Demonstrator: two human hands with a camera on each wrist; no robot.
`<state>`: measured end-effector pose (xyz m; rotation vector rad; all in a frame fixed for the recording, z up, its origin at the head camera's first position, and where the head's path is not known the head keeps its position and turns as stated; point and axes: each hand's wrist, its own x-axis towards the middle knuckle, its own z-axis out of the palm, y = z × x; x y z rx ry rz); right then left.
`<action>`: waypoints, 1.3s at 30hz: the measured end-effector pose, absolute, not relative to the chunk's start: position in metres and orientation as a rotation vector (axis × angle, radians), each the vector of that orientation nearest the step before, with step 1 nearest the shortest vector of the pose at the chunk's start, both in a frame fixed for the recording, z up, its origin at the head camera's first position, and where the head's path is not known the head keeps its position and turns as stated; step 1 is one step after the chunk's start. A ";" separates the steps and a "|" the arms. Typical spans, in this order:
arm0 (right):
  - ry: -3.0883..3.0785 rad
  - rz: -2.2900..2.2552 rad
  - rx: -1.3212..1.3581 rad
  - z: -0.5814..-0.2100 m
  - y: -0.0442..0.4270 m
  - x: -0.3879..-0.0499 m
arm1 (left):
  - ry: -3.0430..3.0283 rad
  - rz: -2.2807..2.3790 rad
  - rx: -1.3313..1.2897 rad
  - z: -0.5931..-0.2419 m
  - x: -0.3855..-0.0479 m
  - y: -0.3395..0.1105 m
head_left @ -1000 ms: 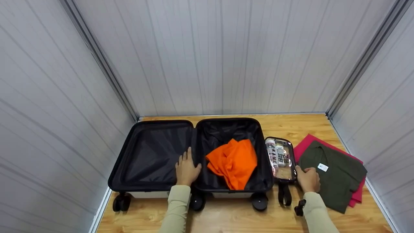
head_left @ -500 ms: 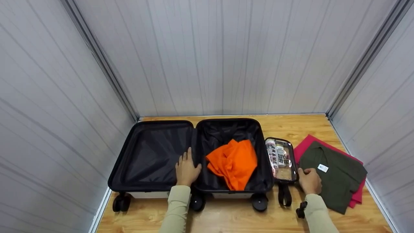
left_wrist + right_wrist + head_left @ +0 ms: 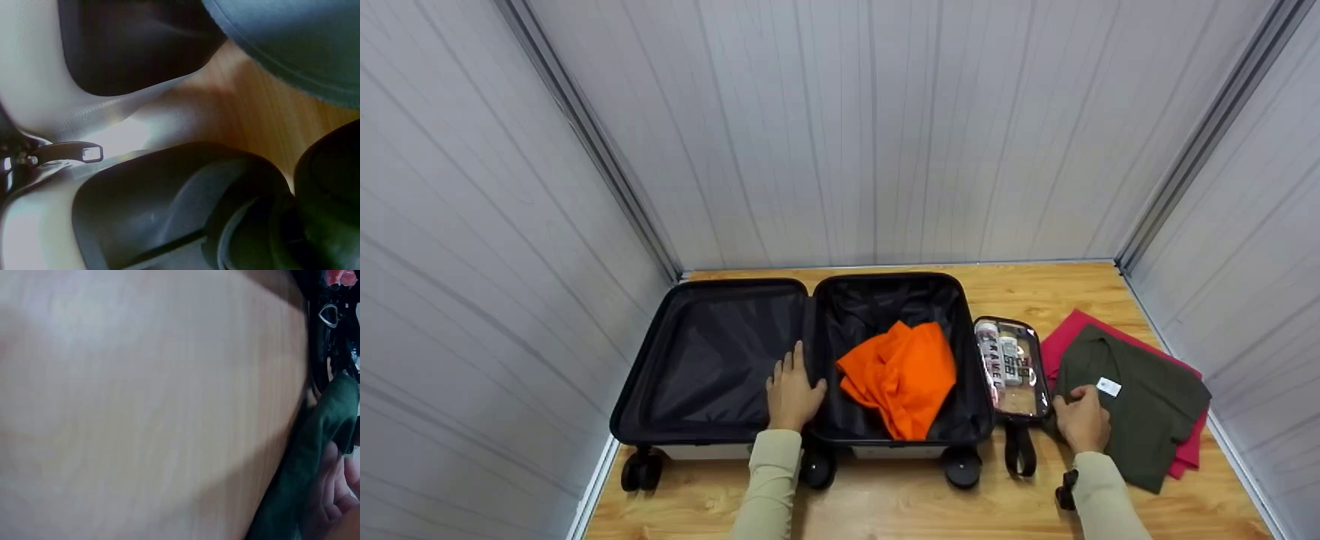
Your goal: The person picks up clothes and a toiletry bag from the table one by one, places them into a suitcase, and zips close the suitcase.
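An opened suitcase (image 3: 977, 405) lies flat on the floor. My left hand (image 3: 793, 396) rests on its middle edge between the halves, fingers straight. A crumpled orange garment (image 3: 901, 375) fills part of the right half. My right hand (image 3: 1082, 421) pinches the left edge of a folded dark green T-shirt (image 3: 1155, 409) with a white label; in the right wrist view the cloth (image 3: 332, 416) bunches up at the fingers (image 3: 332, 475). Beneath that shirt lies a red cloth (image 3: 1069, 334). Just left of the right hand is a clear toiletry bag (image 3: 1020, 401) holding bottles.
Black wheels (image 3: 962, 468) stick out at the suitcase's front. A black strap (image 3: 1020, 452) trails from the toiletry bag. Pale panel walls (image 3: 870, 135) stand behind and at both sides of the wooden floor (image 3: 900, 499). The left wrist view shows a zipper pull (image 3: 67, 152).
My right hand has shifted slightly right and toward me, away from the toiletry bag's edge, with the green T-shirt's edge at its fingers. The left hand stays in place.
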<state>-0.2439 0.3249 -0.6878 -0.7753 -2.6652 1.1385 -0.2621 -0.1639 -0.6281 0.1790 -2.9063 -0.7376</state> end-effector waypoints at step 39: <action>-2.893 0.933 -0.207 -0.693 0.340 -0.241 | -2.891 -0.709 0.167 -0.629 -0.262 -0.164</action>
